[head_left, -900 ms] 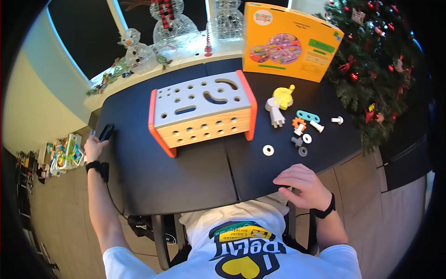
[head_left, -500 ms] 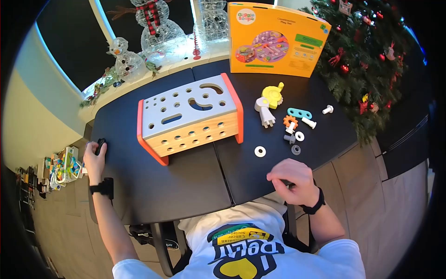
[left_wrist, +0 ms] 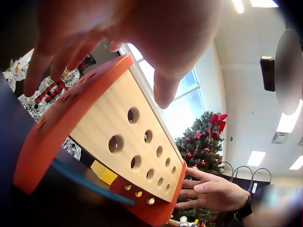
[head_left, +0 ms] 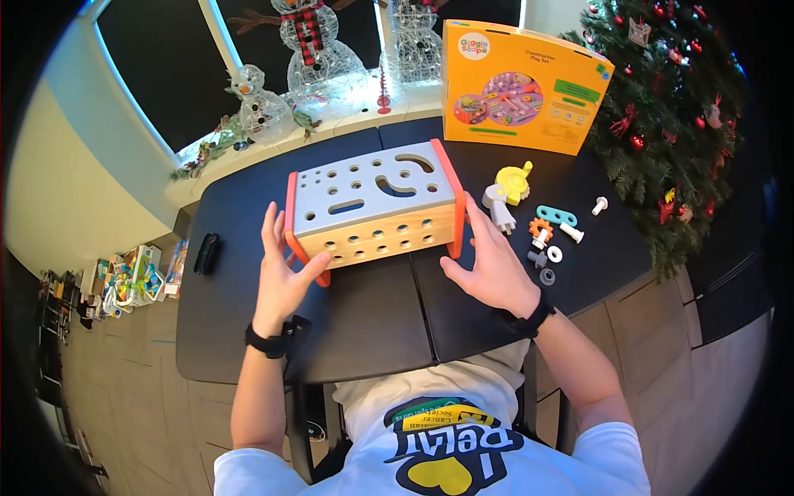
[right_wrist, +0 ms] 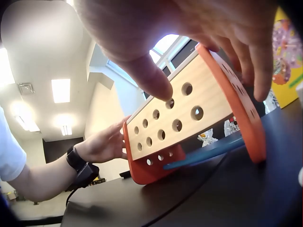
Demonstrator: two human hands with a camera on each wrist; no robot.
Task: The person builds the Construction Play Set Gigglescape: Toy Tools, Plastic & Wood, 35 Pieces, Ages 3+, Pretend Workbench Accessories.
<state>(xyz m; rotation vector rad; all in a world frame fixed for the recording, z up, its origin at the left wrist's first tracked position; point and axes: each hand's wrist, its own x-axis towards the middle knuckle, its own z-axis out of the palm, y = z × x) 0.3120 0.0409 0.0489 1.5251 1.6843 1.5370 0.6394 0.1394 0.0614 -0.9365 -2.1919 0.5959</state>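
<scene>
Centrally, the pegboard bench is standing between the left hand and the right hand; their spread fingers are flanking its red end panels.

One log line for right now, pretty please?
toy workbench: upright on table | left hand: at left red end panel | right hand: at right red end panel

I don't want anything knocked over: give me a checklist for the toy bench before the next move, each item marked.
1. Bench upright, grey top up: ok.
2. Left grip at left red panel: ok.
3. Right grip at right red panel: ok.
4. Firm contact on both panels: cannot tell.
5. Loose bolts well away from right grip: not ok, they lie close by.
6. Black object clear of bench: ok.
</scene>
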